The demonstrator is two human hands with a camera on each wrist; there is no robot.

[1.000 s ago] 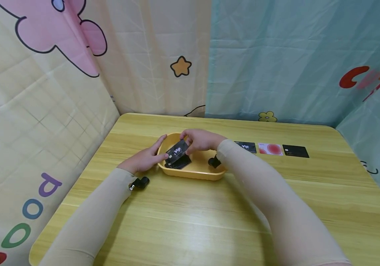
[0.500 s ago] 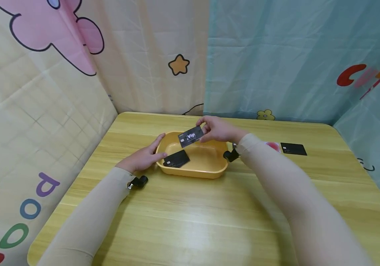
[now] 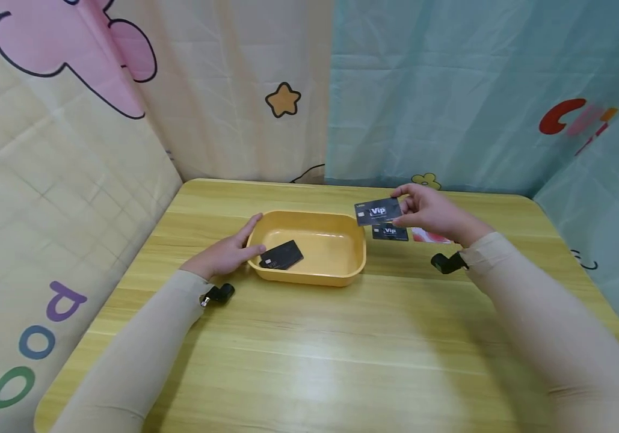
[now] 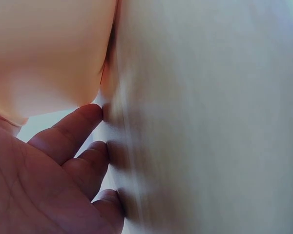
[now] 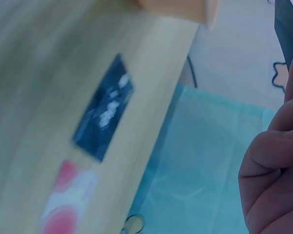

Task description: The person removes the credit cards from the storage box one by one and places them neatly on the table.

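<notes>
My right hand [image 3: 431,210] pinches a dark "Vip" card [image 3: 378,211] by its right end, right of the tray. Just below it in the head view, a similar Vip card [image 3: 390,232] lies on the table. My left hand [image 3: 222,255] rests at the left end of a yellow plastic tray [image 3: 336,281], thumb over the rim and fingers spread along the outside. Black cards [image 3: 282,255] lie overlapping in the tray's left part. In the right wrist view only an edge of the held card [image 5: 290,31] shows, above the curled fingers.
A pink and white card [image 3: 429,236] lies right of the Vip card, partly hidden by the right hand. The wooden table [image 3: 309,349] ends at the back against printed curtains [image 3: 396,108]. Black wrist cameras [image 3: 448,263] hang from both sleeves.
My right hand has lifted the Vip card out of the tray and carried it right, over the row of cards. The left hand has stayed at the tray's end.
</notes>
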